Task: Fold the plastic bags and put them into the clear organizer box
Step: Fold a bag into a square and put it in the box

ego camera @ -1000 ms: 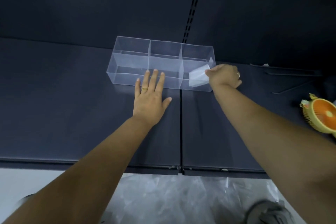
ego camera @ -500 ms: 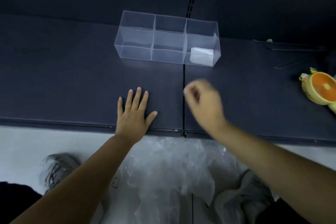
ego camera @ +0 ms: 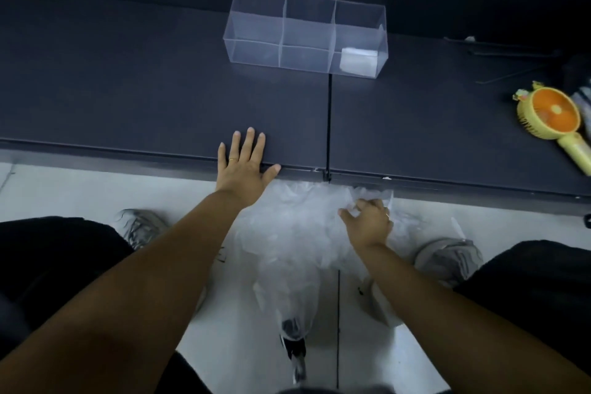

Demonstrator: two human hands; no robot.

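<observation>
The clear organizer box (ego camera: 252,25) with three compartments stands at the back of the dark shelf (ego camera: 128,89). One folded plastic bag (ego camera: 357,59) lies in its right compartment; the other two look empty. A heap of loose clear plastic bags (ego camera: 294,233) lies on the pale floor below the shelf's front edge. My right hand (ego camera: 367,227) is down on the heap's right side, fingers curled into the plastic. My left hand (ego camera: 244,166) rests flat on the shelf's front edge, fingers spread, holding nothing.
A yellow and orange hand fan (ego camera: 556,118) lies on the shelf at the far right. A vertical seam (ego camera: 328,125) splits the shelf. My shoes (ego camera: 447,259) and dark trouser legs (ego camera: 54,259) flank the heap on the floor.
My right hand left the folded bag in the right compartment, pulled back off the shelf and dropped onto the heap. My left hand slid back to the shelf's front edge. The view tilted down.
</observation>
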